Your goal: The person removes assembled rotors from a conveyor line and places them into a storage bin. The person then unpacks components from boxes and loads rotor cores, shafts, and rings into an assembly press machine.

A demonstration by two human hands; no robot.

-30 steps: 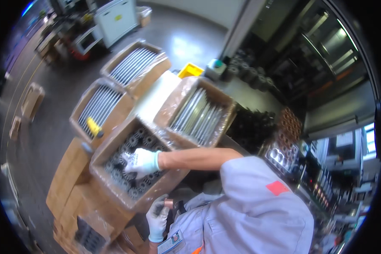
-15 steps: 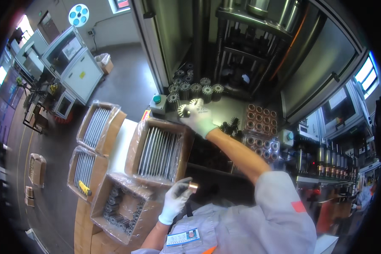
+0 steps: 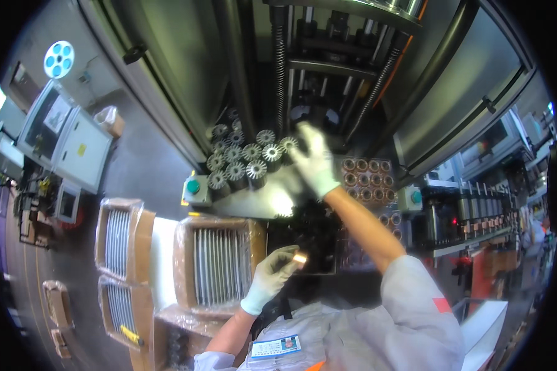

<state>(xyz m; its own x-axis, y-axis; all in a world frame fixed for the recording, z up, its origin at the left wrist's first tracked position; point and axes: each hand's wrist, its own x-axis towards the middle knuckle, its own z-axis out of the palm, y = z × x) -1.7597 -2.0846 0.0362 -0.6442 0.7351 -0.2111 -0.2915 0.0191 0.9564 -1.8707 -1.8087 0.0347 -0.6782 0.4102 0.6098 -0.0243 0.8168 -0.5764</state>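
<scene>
My left hand point(image 3: 271, 281), in a white glove, pinches a small copper-coloured cylinder point(image 3: 299, 258) in front of my chest. My right hand point(image 3: 316, 162), gloved too, reaches forward with its fingers apart and somewhat blurred; nothing shows in its grasp. Its fingertips are close to the rightmost of the slotted round metal cores point(image 3: 256, 169), which stand upright in a group on the machine's metal table point(image 3: 244, 201). Beyond that hand is the press point(image 3: 328, 68) with its rods and springs. Whether the fingers touch a core, I cannot tell.
Right of my forearm, clear trays hold copper-coloured rings point(image 3: 369, 179). Green-button boxes point(image 3: 196, 190) point(image 3: 410, 198) flank the table. A carton of metal rods point(image 3: 220, 266) stands left of my left hand, with more cartons point(image 3: 119, 241) beyond. Dark cores point(image 3: 306, 226) lie before me.
My right hand has left the left-hand cores and moved right, toward the press. The copper-coloured cylinder stays in my left hand. My view has shifted toward the machine.
</scene>
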